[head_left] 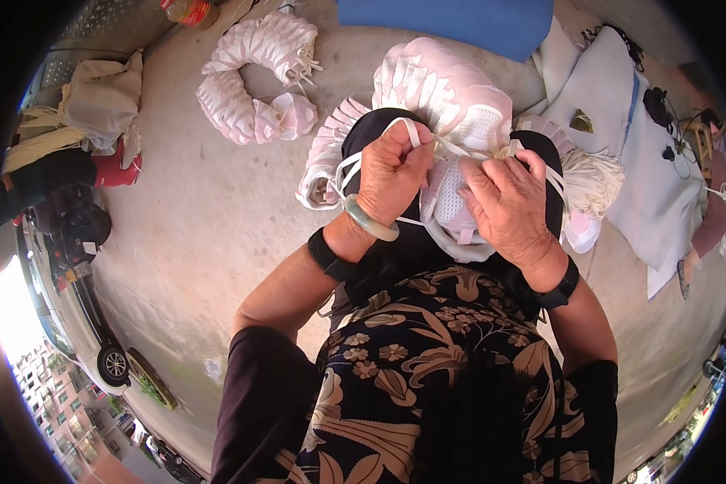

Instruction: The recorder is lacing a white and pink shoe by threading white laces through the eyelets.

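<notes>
A white and pink shoe upper [448, 206] rests across my knees with its toe toward me. My left hand [395, 165] is closed around a white shoelace [452, 148], which loops over its fingers and runs toward the other hand. Over the upper's right side is my right hand [510, 202], its fingers bent and pinched at the lace end near the eyelets. Loose lace hangs at both sides of the upper. Just beyond my knees lies a stack of nested pink and white shoe uppers [436, 85]. A bundle of white laces [597, 179] lies by my right knee.
A curved row of shoe uppers [254, 77] lies on the concrete floor at the far left. Beyond are a blue sheet [448, 24] and a bottle [189, 12]. White cloth [621, 153] spreads at the right, near another person's foot [686, 270]. A car [97, 339] stands left.
</notes>
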The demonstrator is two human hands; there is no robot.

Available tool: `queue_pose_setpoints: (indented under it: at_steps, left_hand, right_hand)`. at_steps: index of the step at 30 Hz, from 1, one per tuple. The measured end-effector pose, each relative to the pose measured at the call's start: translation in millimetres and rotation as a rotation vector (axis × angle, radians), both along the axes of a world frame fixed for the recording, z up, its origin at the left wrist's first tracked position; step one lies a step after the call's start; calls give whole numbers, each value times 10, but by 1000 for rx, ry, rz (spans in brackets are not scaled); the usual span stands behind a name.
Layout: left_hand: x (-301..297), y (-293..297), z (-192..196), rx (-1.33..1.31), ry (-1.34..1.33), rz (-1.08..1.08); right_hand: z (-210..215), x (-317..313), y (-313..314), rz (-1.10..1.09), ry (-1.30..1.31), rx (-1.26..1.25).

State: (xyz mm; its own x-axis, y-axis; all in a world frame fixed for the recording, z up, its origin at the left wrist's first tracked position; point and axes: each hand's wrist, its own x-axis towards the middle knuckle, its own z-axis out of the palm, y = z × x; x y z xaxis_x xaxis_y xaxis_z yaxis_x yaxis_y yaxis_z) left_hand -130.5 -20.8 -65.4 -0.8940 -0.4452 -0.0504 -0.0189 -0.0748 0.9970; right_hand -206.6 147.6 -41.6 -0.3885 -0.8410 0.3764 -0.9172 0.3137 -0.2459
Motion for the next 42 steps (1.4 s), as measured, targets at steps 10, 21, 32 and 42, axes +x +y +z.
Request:
queue_pose_setpoints:
  at_steps: [10, 21, 32, 42]
  left_hand:
    - [-16, -21, -138, -69, -22, -55]
    - [-140, -16, -179, -313, -26, -19]
    - [151, 94, 205, -1058, 15, -250]
    - [155, 198, 108, -1047, -208, -219]
  right_hand:
    - [-33, 3, -25, -31, -88, -52]
    - [-119, 14, -7, -94, -134, -139]
    - [-44, 85, -61, -135, -110, -148]
    - [-202, 116, -217, -226, -108, -197]
